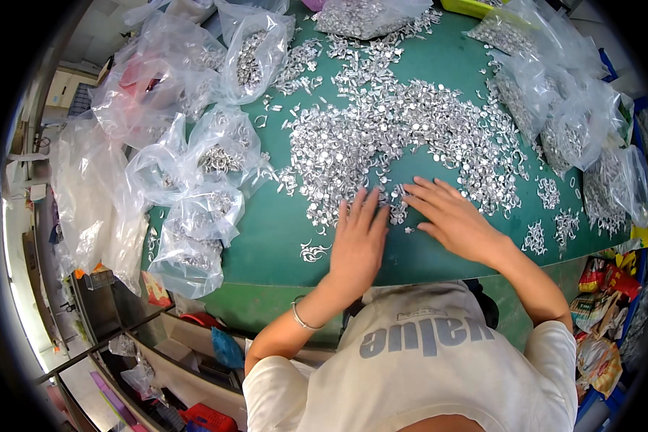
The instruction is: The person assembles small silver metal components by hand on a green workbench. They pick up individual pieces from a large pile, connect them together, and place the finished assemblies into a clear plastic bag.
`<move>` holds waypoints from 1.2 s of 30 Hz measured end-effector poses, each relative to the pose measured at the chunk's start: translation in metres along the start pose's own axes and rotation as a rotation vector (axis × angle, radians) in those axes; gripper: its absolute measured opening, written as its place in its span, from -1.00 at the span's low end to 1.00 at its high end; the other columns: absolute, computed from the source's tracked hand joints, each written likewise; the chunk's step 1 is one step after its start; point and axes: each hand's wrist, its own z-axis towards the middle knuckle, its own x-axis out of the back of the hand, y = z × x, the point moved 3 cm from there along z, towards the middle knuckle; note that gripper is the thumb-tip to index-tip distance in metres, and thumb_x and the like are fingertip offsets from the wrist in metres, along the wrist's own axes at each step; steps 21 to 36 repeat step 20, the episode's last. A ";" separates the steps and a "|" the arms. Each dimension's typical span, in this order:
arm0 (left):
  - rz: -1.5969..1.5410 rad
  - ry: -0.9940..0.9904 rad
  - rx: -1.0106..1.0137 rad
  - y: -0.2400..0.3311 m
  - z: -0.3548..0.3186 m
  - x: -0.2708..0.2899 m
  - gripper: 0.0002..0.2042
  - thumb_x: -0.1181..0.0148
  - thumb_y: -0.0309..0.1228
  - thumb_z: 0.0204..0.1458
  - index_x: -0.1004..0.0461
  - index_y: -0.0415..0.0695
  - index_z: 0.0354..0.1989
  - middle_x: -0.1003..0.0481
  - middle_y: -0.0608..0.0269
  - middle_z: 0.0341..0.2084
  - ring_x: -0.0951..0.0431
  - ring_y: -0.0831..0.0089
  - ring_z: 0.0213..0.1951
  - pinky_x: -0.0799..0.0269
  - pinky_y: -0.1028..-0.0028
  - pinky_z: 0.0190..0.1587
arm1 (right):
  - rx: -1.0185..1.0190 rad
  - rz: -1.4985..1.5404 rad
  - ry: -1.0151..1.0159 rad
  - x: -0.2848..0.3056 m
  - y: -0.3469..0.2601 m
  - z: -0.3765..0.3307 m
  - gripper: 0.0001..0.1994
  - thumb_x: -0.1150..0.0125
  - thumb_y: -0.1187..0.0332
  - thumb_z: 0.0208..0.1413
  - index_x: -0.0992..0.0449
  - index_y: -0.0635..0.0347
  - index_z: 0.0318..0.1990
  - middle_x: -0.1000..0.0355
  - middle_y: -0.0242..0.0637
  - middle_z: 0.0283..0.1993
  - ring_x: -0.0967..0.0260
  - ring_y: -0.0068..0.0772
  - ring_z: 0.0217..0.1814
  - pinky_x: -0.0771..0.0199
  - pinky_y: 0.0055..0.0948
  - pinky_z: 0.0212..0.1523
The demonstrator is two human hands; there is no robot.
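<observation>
A broad heap of small silvery metal pieces [338,147], some round and some hooked, spreads over the green tabletop [273,252]. At the heap's near edge lies my left hand [358,241], fingers stretched out and tips touching the pieces. My right hand [453,222] is to its right, open and palm down, its fingers pointing left toward a few pieces [397,209] between the two hands. Just left of my left hand, a few curved pieces [314,251] form a small cluster. What lies under my palms is hidden.
Clear plastic bags [227,144] of metal pieces crowd the left side; more bags [576,129] line the right. Small separate piles [535,237] sit near the right front edge. Another filled bag [367,18] and a yellow tray [471,7] are at the far side.
</observation>
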 end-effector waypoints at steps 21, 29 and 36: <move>0.222 0.107 -0.057 -0.044 0.083 0.011 -0.62 -0.04 -0.56 0.03 -0.31 -0.15 0.08 -0.22 0.05 0.17 -0.21 0.15 0.21 -0.03 -0.01 0.22 | -0.065 -0.071 0.262 0.028 0.025 0.033 -0.60 -0.14 0.37 0.06 -0.35 0.21 0.09 -0.23 -0.19 0.20 -0.08 -0.17 0.32 -0.02 -0.16 0.31; 0.222 0.107 -0.057 -0.044 0.083 0.011 -0.62 -0.04 -0.56 0.03 -0.31 -0.15 0.08 -0.22 0.05 0.17 -0.21 0.15 0.21 -0.03 -0.01 0.22 | -0.065 -0.071 0.262 0.028 0.025 0.033 -0.60 -0.14 0.37 0.06 -0.35 0.21 0.09 -0.23 -0.19 0.20 -0.08 -0.17 0.32 -0.02 -0.16 0.31; 0.222 0.107 -0.057 -0.044 0.083 0.011 -0.62 -0.04 -0.56 0.03 -0.31 -0.15 0.08 -0.22 0.05 0.17 -0.21 0.15 0.21 -0.03 -0.01 0.22 | -0.065 -0.071 0.262 0.028 0.025 0.033 -0.60 -0.14 0.37 0.06 -0.35 0.21 0.09 -0.23 -0.19 0.20 -0.08 -0.17 0.32 -0.02 -0.16 0.31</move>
